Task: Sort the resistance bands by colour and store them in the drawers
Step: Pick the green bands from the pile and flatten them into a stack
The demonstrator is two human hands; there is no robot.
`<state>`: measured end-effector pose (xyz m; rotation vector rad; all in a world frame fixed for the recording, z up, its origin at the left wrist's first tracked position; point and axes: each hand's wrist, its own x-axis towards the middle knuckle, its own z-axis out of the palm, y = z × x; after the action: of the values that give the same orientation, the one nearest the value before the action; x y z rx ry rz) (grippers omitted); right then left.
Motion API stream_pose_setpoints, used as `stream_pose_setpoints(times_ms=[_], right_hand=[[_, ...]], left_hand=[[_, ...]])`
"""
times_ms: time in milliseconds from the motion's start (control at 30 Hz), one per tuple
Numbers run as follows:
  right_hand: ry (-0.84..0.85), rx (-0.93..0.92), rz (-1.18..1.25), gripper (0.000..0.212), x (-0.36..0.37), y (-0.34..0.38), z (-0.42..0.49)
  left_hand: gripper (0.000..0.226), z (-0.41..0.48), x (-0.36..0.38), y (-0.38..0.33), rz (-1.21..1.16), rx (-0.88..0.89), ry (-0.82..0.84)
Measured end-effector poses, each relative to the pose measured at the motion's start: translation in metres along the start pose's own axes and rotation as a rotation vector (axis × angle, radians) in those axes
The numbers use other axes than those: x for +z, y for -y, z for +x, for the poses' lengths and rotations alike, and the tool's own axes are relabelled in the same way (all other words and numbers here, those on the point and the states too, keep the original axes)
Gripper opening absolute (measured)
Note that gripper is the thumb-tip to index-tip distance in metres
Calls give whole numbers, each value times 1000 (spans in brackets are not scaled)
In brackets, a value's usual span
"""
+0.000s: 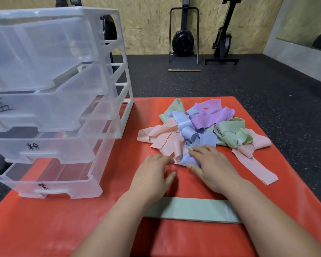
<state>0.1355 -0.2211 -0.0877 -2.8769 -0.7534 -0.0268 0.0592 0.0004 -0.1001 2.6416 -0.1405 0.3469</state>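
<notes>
A tangled pile of resistance bands (pixel 202 127) in pink, blue, purple and green lies on a red mat (pixel 82 229). One flat green band (pixel 191 210) lies apart near me, under my forearms. My right hand (pixel 211 166) pinches the near end of a blue band (pixel 188 160) at the pile's front edge. My left hand (pixel 154 175) rests beside it, fingertips touching the same blue band and a pink one (pixel 167 141). A clear plastic drawer unit (pixel 54 108) stands at the left, its four drawers pulled out and showing nothing inside.
Handwritten marks label the front of the lower three drawers. A long pink band (pixel 258 169) trails off the pile to the right. Beyond the mat lies dark rubber floor, with rowing machines (pixel 183 39) against the wooden back wall.
</notes>
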Motion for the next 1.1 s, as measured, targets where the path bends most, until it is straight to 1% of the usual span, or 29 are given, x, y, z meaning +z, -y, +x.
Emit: stream_pose_setpoints(times_ms=[133,267,333,400,467,533,600,667,733,833,867,933,1000,1033,1100], right_hand=[[-114,19,22,60,-9,-3,-1],[-252,55,120,65,-29,-14,-2],[-353,28,177,59,-45,-16,-5],[-511,-8,277,47,-67,-16,-12],[-659,-42,362,43,-87,-19,-21],[-733,-53,375,39,-100,-21,-32],[-706,-15,433,25,-98,-28,-41],[-627,69,525,25,-88,-31,-53],[-581,108,603,24,-81,-31,-61],[-580,46,767,19,-85,-20,-70],[-543,6,772,20,-86,-14,-73],[-393,-45,654,25,-74,-11,-76],[-238,-27,529,27,-55,-15,-78],[-197,-10,511,25,-48,-17,-80],[-180,-6,525,22,-41,-17,-80]], left_hand=[[34,-1,-6,0,-13,-4,-8],[34,-5,-12,-4,-24,-5,-6],[34,-8,-15,-4,-21,-4,-8],[35,-11,-19,-5,-14,-4,-16],[34,-14,-22,-5,-16,-10,-22],[33,-15,-24,-4,-19,-14,-24],[32,-17,-25,-6,-17,-13,-23],[33,-17,-25,-9,-16,-12,-16],[33,-17,-24,-13,-33,-6,-13],[32,-15,-21,-21,-114,12,-23],[32,-14,-20,-25,-145,25,-23],[34,-14,-16,-32,-222,46,8],[41,-14,-10,-39,-269,73,64],[43,-13,-8,-41,-272,92,92],[44,-12,-4,-47,-274,120,137]])
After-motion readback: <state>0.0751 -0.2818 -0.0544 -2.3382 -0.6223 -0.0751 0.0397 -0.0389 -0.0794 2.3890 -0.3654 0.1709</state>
